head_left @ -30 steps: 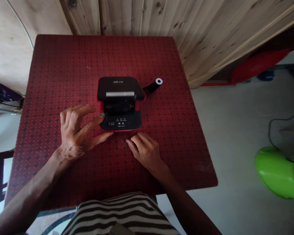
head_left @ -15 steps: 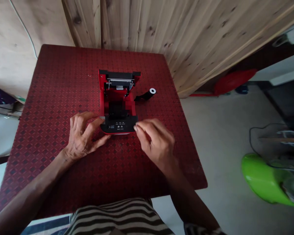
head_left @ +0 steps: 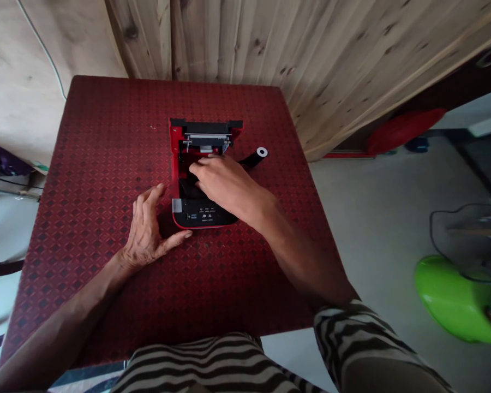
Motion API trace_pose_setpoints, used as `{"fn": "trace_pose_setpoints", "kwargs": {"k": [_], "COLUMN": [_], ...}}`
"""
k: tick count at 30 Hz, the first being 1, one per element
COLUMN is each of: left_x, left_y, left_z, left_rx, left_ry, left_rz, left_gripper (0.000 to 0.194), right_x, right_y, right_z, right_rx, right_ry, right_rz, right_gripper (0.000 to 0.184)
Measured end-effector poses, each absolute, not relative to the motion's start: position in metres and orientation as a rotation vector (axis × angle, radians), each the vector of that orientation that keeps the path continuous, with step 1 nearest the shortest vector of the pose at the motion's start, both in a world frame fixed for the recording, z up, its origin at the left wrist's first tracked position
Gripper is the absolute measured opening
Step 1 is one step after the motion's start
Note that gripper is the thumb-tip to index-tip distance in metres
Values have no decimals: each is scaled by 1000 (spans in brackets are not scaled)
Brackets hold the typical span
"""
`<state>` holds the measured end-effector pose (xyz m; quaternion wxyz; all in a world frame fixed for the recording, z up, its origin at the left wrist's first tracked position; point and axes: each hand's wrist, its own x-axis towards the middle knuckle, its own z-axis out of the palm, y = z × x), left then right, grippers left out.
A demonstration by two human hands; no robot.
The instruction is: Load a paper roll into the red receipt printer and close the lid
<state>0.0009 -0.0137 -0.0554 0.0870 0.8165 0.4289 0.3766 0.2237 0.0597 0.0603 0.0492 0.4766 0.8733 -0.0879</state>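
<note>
A small red and black printer (head_left: 208, 219) stands on the table with its lid (head_left: 207, 129) raised. Its front panel carries small buttons and white lettering, and a pale grey strip (head_left: 177, 205) marks the panel's left corner. My right hand (head_left: 227, 183) reaches down into the bay, fingers bent and drawn together over the black parts inside; their tips, and whatever they grip, are hidden. Beside the printer's left front corner my left hand (head_left: 149, 229) is open, with thumb and fingers spread. A black roll (head_left: 254, 158) with a white end lies to the printer's right.
The red patterned table (head_left: 106, 142) stands against a plank wall (head_left: 237, 43). Off its right edge, a bright green plastic object (head_left: 445, 300) is on the floor, with a dark cable (head_left: 431, 229) near it. Something red (head_left: 409, 128) lies farther back.
My right hand has left the panel's right corner and moved up and left into the open bay. My left hand's fingers have come off the panel's left corner.
</note>
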Motion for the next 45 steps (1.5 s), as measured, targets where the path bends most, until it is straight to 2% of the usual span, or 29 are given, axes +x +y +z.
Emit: {"fn": "trace_pose_setpoints", "kwargs": {"k": [5,16,26,31,36,41,45], "left_x": [0,1,-1,-2,-2,-2,-2], "left_y": [-12,-9,-9,-9,-8,-7,-7], "left_z": [-55,-50,-49,-49,-51,-51,-49], "left_rx": [2444,2448,2457,2446,2442,2471,2483], "left_ry": [1266,1246,1247,1221,1224,1214,1219], "left_rz": [1103,1083,1031,1047,1044,1030,1005], "left_gripper": [110,108,107,103,100,102,100], "right_x": [219,233,259,300,343,355,352], "right_y": [68,76,50,22,9,9,12], "right_z": [67,64,72,76,38,-24,-47], "right_rx": [1360,1223,1369,1671,2242,2528,2547], "right_ry": [2621,2786,3126,3296,2976,2712,2655], "right_rz": [-342,-353,-613,-955,-1451,-1484,-1545], "right_gripper": [42,33,26,23,30,31,34]}}
